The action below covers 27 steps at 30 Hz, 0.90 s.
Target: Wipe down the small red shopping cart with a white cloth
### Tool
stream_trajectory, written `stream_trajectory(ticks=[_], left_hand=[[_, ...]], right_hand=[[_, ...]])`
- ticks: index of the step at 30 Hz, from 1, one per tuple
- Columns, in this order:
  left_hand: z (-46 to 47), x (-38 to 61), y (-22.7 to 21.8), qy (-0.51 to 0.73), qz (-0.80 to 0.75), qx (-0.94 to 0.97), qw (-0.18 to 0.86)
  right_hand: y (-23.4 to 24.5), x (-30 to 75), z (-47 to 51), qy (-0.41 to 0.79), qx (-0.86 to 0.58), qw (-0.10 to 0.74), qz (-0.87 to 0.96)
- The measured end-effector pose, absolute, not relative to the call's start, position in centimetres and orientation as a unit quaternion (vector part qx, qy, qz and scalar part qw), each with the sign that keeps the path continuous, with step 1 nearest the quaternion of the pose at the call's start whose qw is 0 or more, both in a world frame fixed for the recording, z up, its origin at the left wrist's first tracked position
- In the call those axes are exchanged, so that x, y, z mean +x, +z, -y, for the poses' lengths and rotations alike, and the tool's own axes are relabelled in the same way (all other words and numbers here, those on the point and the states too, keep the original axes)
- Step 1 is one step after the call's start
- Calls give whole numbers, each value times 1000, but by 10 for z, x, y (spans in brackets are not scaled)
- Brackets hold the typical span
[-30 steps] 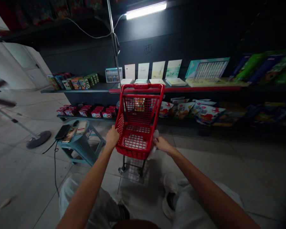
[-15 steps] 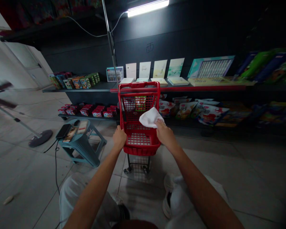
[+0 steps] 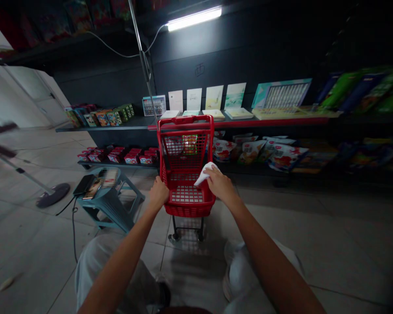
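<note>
A red plastic shopping cart on a dark wheeled frame stands right in front of me, its basket walls made of open grid. My left hand is closed around the basket's left rim. At the right rim, my right hand grips a folded white cloth, which hangs over the inside edge of the basket. Some of the right fingers are hidden behind the cloth and hand.
Ahead runs a dark shelf with books, boxes and snack bags. To the left is a blue-grey stool holding small items and a cable. A metal pole rises behind the cart; a round stand base sits further left.
My right hand has moved slightly down and left, and the cloth has gone from spread out to bunched at the right rim. My left hand still holds the left rim.
</note>
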<state>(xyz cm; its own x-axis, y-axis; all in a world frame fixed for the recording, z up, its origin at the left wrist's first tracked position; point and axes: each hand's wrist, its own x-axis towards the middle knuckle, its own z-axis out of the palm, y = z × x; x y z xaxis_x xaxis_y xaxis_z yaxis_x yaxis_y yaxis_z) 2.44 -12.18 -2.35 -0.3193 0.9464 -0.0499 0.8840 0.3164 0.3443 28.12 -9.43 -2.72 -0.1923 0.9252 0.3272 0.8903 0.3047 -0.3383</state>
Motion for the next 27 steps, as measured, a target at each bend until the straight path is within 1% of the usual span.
stream_trajectory(ticks=[8, 11, 13, 16, 21, 23, 27], left_hand=[[138, 12, -10, 8, -772, 625, 118], [132, 0, -7, -3, -749, 648, 139], [123, -8, -6, 27, -743, 650, 158], [101, -14, -3, 103, -749, 631, 172], [66, -15, 4, 229, -742, 615, 138], [55, -15, 4, 262, -736, 608, 140], [43, -11, -1, 299, -714, 609, 175]], right_hand=[[-31, 290, 88, 69, -574, 266, 771], [-33, 292, 86, 71, -585, 281, 757], [-34, 293, 85, 65, -587, 282, 756], [-35, 295, 84, 54, -585, 268, 763], [-29, 299, 90, 52, -588, 235, 772], [-24, 300, 95, 55, -588, 217, 777], [-17, 300, 107, 50, -584, 193, 786]])
